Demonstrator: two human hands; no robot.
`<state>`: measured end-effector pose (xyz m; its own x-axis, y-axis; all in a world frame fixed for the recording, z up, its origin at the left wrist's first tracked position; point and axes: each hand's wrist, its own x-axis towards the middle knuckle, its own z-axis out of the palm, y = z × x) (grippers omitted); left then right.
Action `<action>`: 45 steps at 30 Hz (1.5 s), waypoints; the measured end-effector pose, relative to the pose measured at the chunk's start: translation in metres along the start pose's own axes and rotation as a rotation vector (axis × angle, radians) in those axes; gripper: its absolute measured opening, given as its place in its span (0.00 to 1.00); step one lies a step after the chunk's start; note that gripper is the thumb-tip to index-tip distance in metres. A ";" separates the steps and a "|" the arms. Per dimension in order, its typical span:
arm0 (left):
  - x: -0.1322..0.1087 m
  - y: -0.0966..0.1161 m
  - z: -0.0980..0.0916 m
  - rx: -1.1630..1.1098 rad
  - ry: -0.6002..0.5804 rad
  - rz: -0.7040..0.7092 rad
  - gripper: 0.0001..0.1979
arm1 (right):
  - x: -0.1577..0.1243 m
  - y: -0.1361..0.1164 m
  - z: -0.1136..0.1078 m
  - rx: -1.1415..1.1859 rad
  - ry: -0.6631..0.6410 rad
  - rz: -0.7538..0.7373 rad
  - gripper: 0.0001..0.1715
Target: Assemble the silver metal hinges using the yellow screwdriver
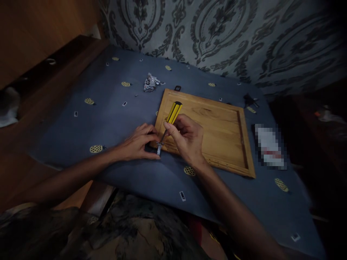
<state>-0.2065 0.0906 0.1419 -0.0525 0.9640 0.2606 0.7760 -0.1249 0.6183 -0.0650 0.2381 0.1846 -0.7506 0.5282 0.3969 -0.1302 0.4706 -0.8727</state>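
A yellow-and-black screwdriver (174, 112) stands tilted in my right hand (189, 137), thumb and fingers closed around the lower part of its handle. Its shaft runs down to a small metal hinge (159, 147) at the near left corner of a framed wooden cabinet door (208, 121). My left hand (141, 142) pinches around that hinge, fingers above and thumb below. Exactly where the screwdriver tip meets the hinge is too small to make out. The door lies flat, with small dark marks along its near rail.
A pile of metal hinges (151, 82) lies beyond the door on the blue patterned tablecloth (108, 115). A dark bracket-like piece (177, 88) touches the door's far edge. Black parts (251, 100) and a blurred-out packet (269, 146) sit at the right. A patterned wall (189, 32) bounds the back.
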 end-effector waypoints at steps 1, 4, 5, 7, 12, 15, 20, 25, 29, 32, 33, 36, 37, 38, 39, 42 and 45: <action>0.000 0.000 0.000 0.001 -0.001 0.000 0.24 | 0.000 0.000 0.000 -0.001 0.003 -0.007 0.18; 0.000 0.001 -0.001 0.008 -0.002 0.013 0.25 | -0.001 0.001 0.001 0.002 0.018 -0.024 0.17; 0.000 0.001 -0.001 0.011 -0.004 0.018 0.25 | -0.002 0.001 0.002 0.005 0.022 -0.027 0.16; -0.001 0.000 -0.001 0.017 -0.005 0.026 0.25 | -0.003 0.001 0.003 0.009 0.031 -0.029 0.15; -0.001 -0.001 0.000 0.013 0.011 0.038 0.26 | -0.005 0.000 0.005 0.008 0.069 -0.046 0.18; -0.001 -0.001 0.001 0.010 0.013 0.030 0.26 | -0.004 0.001 0.007 0.002 0.109 -0.041 0.19; -0.001 -0.001 0.000 0.001 0.012 0.030 0.25 | -0.005 0.002 0.008 0.031 0.130 0.002 0.19; 0.000 0.002 -0.003 0.001 -0.019 0.005 0.24 | -0.011 -0.003 0.001 0.048 0.217 -0.040 0.17; 0.000 0.003 -0.003 0.012 -0.013 0.023 0.25 | -0.015 -0.002 -0.004 0.010 0.179 -0.034 0.18; 0.000 0.002 -0.003 0.013 -0.011 0.020 0.25 | -0.018 0.004 -0.006 -0.016 0.164 -0.008 0.20; 0.000 0.002 -0.002 0.013 -0.011 0.015 0.25 | -0.018 0.005 -0.007 -0.020 0.165 0.004 0.20; 0.000 0.001 -0.002 0.014 -0.015 -0.002 0.24 | -0.020 0.008 -0.008 -0.026 0.164 0.034 0.20; 0.000 0.001 -0.002 0.014 -0.015 -0.001 0.24 | -0.020 0.008 -0.008 -0.025 0.165 0.036 0.20; 0.000 0.001 -0.002 0.014 -0.016 0.004 0.24 | -0.020 0.009 -0.008 -0.022 0.168 0.037 0.20; 0.000 0.001 -0.002 0.017 -0.016 0.008 0.25 | -0.021 0.008 -0.008 -0.017 0.170 0.037 0.20; 0.000 0.001 -0.002 0.029 -0.017 0.008 0.25 | -0.021 0.007 -0.007 -0.011 0.182 0.037 0.20; 0.000 0.001 -0.002 0.029 -0.009 0.012 0.26 | -0.020 0.006 -0.006 -0.020 0.179 0.041 0.20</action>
<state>-0.2073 0.0899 0.1438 -0.0369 0.9646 0.2610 0.7944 -0.1301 0.5933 -0.0465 0.2346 0.1730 -0.6275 0.6638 0.4069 -0.0875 0.4592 -0.8840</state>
